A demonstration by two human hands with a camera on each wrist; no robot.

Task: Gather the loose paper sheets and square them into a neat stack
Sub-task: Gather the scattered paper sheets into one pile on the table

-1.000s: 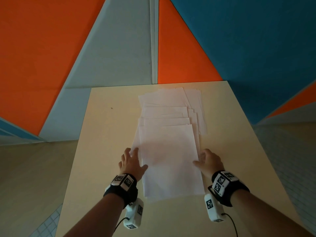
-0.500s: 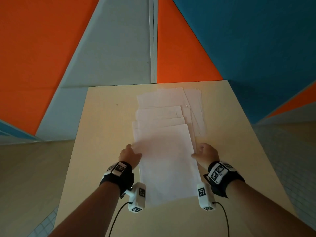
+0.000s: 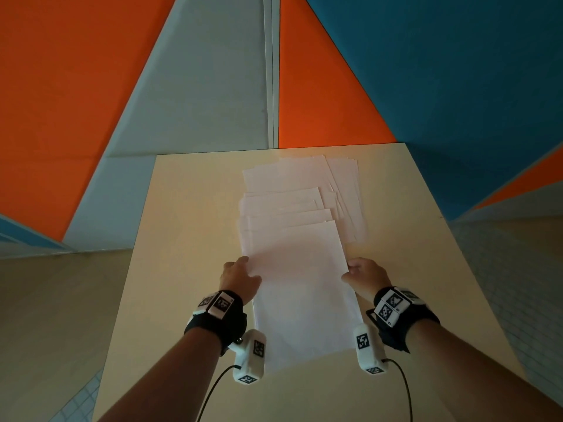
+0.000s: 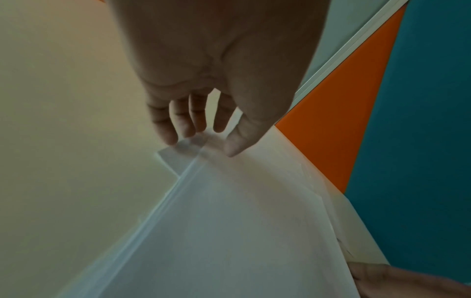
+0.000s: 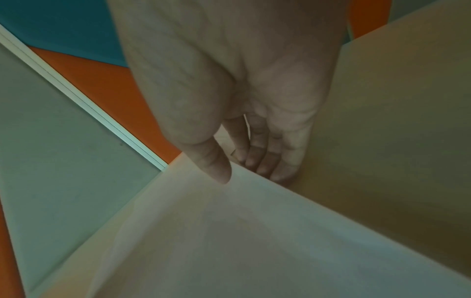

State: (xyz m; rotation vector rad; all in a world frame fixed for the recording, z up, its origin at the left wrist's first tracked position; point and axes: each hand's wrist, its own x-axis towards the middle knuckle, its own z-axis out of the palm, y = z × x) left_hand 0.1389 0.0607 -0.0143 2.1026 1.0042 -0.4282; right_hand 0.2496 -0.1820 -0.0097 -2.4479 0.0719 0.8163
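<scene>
the loose paper sheets (image 3: 300,239) lie fanned and overlapping along the middle of the pale tabletop (image 3: 182,239), the farthest sheets close to its far edge and the nearest, topmost sheet (image 3: 301,293) reaching back between both wrists. the sheet edges are not aligned; several corners stick out at the left and right sides. the left hand (image 3: 239,280) sits at the left edge of the topmost sheet, thumb on the paper and fingers (image 4: 165,129) down at the edge, a narrow grip pinching the sheets. the right hand (image 3: 365,277) sits at the right edge, thumb on top and fingers (image 5: 262,161) curled at the edge, apparently under it, though the wrist view is dim. both wrists carry black bands with marker tags. orange, grey and blue wall panels stand behind the tabletop.
</scene>
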